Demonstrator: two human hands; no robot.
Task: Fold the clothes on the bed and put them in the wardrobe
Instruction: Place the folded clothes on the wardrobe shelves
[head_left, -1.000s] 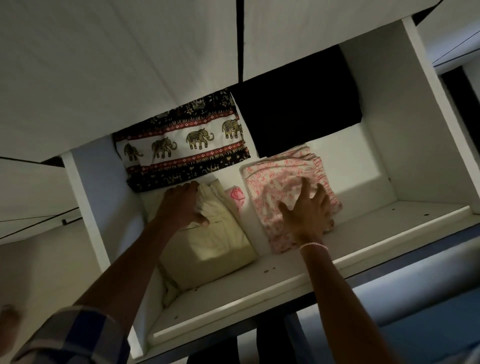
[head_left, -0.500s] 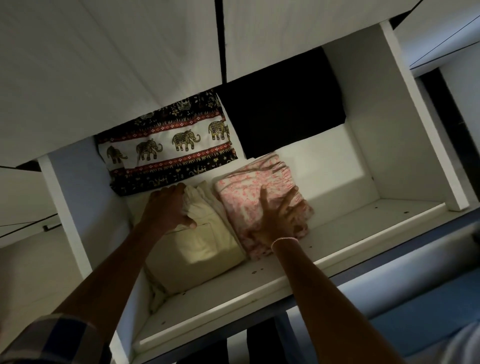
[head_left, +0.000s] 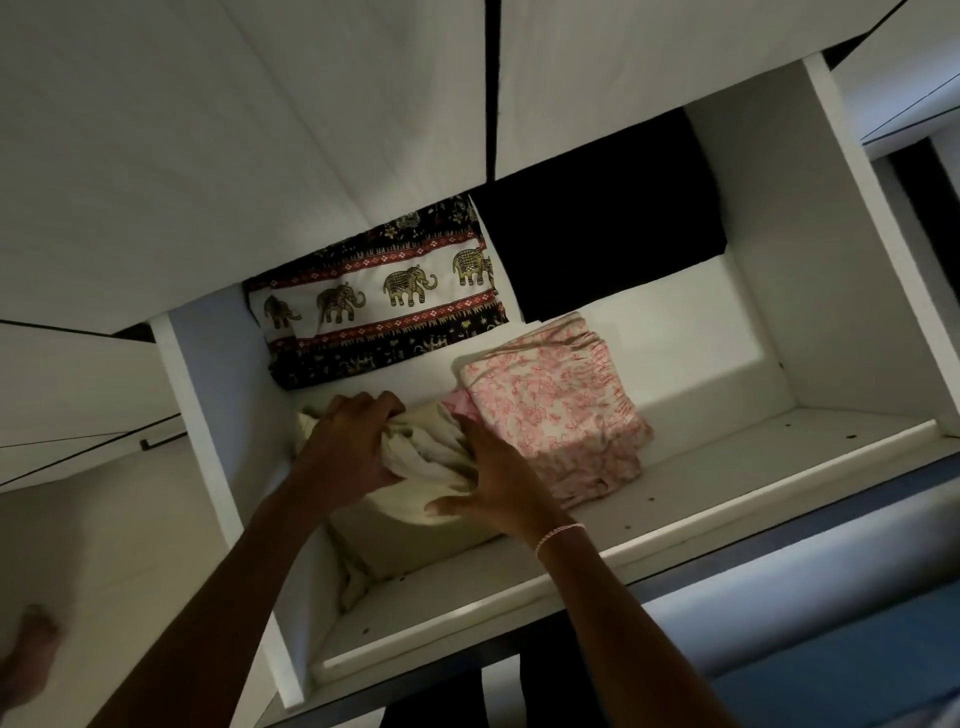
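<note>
Nearest the camera, two bare forearms reach up into a white wardrobe compartment, the right wrist wearing a thin pink bracelet (head_left: 561, 531). The shelf board (head_left: 727, 499) is pale and dimly lit, dotted with small dark holes along its front lip, with white side panels rising on either side. The left hand (head_left: 345, 449) has its fingers curled tight around bunched cream fabric, gripping the top of the folded cream garment (head_left: 431, 467) at the shelf's left. The right hand (head_left: 498, 488) lies spread and flat against that same garment's right edge, pinching nothing. Just beside it, touching, lies a folded pink floral garment (head_left: 556, 421) with a gathered, elasticated edge. Further back hang an elephant-print cloth (head_left: 384, 301) in black, white and red, and a plain black garment (head_left: 597, 244).
</note>
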